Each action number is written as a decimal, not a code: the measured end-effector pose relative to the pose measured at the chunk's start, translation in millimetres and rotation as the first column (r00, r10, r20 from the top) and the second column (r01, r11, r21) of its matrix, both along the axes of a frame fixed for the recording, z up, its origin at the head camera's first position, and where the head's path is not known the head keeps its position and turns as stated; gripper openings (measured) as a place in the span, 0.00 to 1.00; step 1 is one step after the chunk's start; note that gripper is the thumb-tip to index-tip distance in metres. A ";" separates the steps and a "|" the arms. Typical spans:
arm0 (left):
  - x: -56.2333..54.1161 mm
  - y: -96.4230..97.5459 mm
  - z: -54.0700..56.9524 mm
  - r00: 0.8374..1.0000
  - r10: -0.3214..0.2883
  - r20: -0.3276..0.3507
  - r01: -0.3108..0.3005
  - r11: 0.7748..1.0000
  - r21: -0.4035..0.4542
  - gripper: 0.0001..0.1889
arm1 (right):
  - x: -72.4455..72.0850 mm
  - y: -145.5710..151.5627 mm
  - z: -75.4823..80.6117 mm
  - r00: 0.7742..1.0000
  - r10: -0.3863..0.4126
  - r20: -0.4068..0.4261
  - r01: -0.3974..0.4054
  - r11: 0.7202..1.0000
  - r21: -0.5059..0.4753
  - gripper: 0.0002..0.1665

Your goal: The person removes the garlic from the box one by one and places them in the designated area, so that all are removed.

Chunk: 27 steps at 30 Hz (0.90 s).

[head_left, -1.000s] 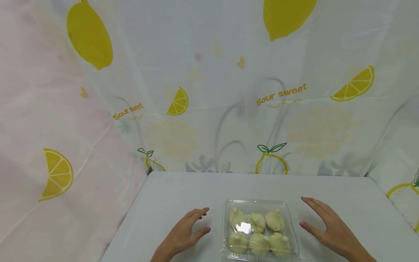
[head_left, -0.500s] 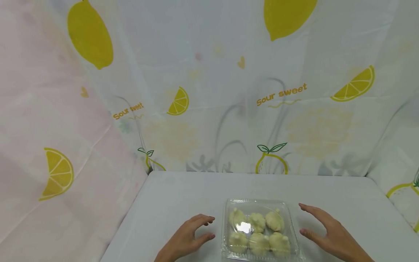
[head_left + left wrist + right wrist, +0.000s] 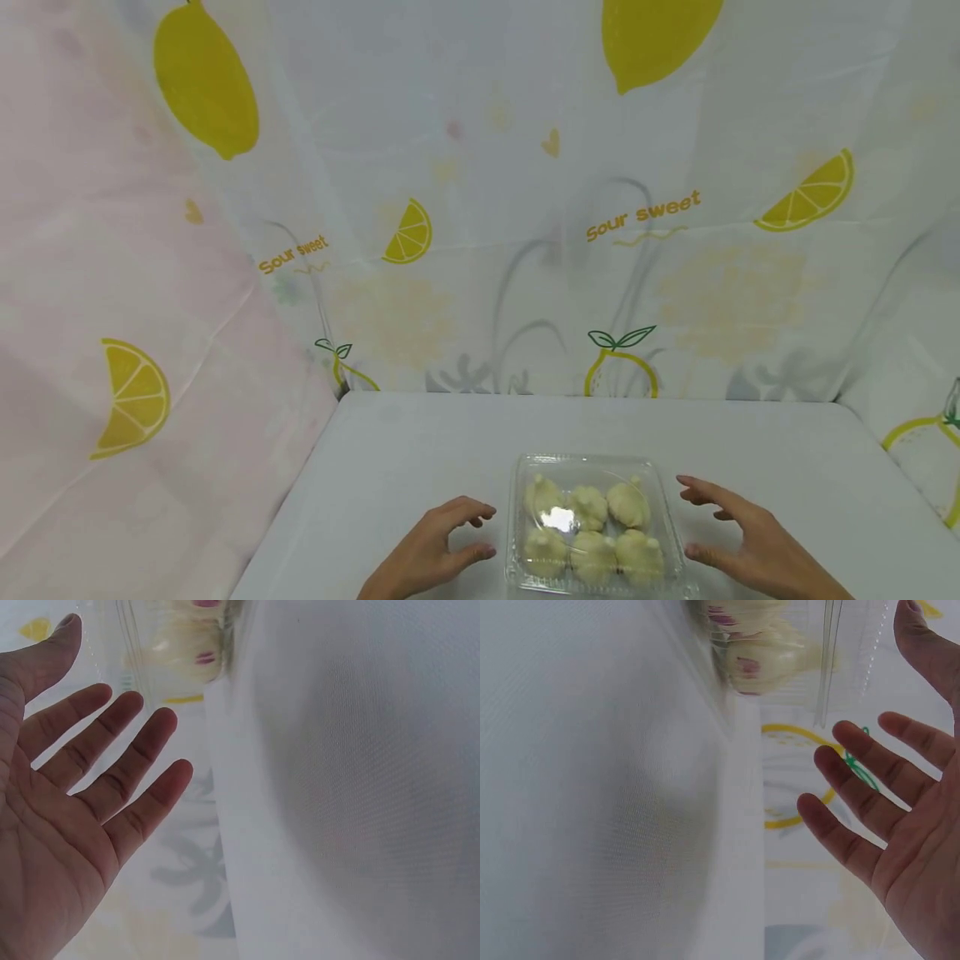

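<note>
A clear plastic clamshell box (image 3: 597,467) sits on the white table with its lid down. Inside it lie several pale, bulb-shaped pieces that look like garlic bulbs (image 3: 594,557), in two rows; purple marks show on them in the right wrist view. My left hand (image 3: 431,546) is held just left of the box, fingers spread and slightly bent, touching nothing. On the other side my right hand (image 3: 750,537) faces the box with thumb and fingers apart, a small gap between them and the box wall. Both palms are bare in the wrist views.
The white table (image 3: 420,433) reaches back to a hanging curtain (image 3: 480,208) printed with lemons and "Sour sweet". A pinkish curtain (image 3: 135,267) borders the left side, and more printed cloth hangs at the right.
Both hands have moved a little nearer to the box and toward the person, the left rightward and the right slightly leftward. The box has stayed in place.
</note>
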State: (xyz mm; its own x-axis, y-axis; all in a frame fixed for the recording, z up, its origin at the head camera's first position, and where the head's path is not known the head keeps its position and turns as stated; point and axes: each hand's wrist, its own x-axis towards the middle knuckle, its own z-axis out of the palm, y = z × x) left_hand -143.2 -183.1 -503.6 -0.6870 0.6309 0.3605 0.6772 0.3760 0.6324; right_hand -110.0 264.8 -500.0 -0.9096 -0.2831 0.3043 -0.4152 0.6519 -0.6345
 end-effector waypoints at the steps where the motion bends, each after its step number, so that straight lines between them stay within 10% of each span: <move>1: 0.0 -0.1 -0.2 1.000 -0.008 0.012 0.008 1.000 0.008 0.21 | 0.2 0.3 -0.6 1.000 0.012 0.006 -0.012 1.000 -0.011 0.42; 27: 6.0 4.4 4.0 0.960 -0.153 0.236 0.130 0.985 0.112 0.19 | 0.0 10.5 -6.8 0.937 0.297 0.181 -0.286 0.954 -0.089 0.39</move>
State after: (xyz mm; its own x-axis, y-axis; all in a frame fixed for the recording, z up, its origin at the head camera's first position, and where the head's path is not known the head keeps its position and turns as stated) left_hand -137.1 -178.7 -499.6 -0.6672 0.6993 0.2567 0.5412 0.2182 0.8121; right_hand -110.0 275.3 -506.8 -0.8324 -0.5310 0.1589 -0.4491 0.4783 -0.7546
